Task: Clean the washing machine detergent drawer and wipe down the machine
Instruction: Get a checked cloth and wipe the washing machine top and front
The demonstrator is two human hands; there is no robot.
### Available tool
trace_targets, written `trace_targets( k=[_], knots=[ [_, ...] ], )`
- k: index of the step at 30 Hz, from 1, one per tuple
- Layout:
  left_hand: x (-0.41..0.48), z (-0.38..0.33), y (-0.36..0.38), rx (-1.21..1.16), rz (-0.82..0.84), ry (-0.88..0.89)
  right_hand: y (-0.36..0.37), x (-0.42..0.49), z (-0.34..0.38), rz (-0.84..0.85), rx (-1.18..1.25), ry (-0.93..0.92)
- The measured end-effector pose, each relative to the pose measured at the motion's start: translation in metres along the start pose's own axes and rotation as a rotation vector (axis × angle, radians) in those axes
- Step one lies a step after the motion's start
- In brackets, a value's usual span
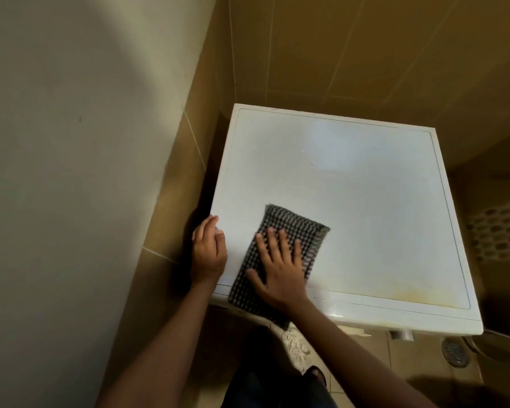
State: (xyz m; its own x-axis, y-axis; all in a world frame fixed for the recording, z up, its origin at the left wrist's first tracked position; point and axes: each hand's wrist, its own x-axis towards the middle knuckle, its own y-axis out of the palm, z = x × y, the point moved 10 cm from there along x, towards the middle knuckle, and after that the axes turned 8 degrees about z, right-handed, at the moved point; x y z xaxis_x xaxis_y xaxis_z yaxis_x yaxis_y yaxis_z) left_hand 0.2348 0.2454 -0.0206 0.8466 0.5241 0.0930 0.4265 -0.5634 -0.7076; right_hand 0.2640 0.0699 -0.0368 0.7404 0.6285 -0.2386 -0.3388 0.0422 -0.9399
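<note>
The white washing machine point(365, 201) fills the middle of the head view, seen from above, its flat top lit by a pale sheen. A dark checked cloth point(295, 228) lies flat near the top's front left corner, its lower end hanging over the front edge. My right hand point(277, 269) presses on the cloth with fingers straight and spread. My left hand point(208, 251) rests on the top's left edge, fingers loosely curled over it. A yellowish stain point(409, 295) runs along the front right of the top. The detergent drawer is not visible.
A beige tiled wall point(336, 48) stands behind the machine and another wall point(165, 187) close on its left. A perforated laundry basket point(501, 228) sits at the right. A round floor drain point(454, 351) lies on the tiled floor near the front right corner.
</note>
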Motion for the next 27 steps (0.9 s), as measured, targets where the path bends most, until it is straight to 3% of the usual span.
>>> trace_targets(
  k=[5, 10, 15, 21, 27],
  knots=[
    [0.003, 0.004, 0.003, 0.031, 0.031, -0.017, -0.003, 0.050, 0.038, 0.054, 0.003, -0.147],
    [0.000, 0.003, 0.002, -0.001, 0.020, -0.036, -0.028, 0.107, 0.011, 0.095, -0.058, -0.173],
    [-0.001, 0.002, 0.002, -0.003, 0.013, -0.032, -0.053, 0.127, -0.070, 0.043, -0.024, 0.016],
    [-0.003, -0.001, 0.001, 0.003, 0.043, -0.043, -0.065, 0.080, -0.171, -0.029, 0.040, 0.271],
    [-0.004, -0.002, 0.005, 0.041, 0.072, -0.071, -0.037, -0.006, -0.159, -0.075, 0.069, 0.484]
  ],
)
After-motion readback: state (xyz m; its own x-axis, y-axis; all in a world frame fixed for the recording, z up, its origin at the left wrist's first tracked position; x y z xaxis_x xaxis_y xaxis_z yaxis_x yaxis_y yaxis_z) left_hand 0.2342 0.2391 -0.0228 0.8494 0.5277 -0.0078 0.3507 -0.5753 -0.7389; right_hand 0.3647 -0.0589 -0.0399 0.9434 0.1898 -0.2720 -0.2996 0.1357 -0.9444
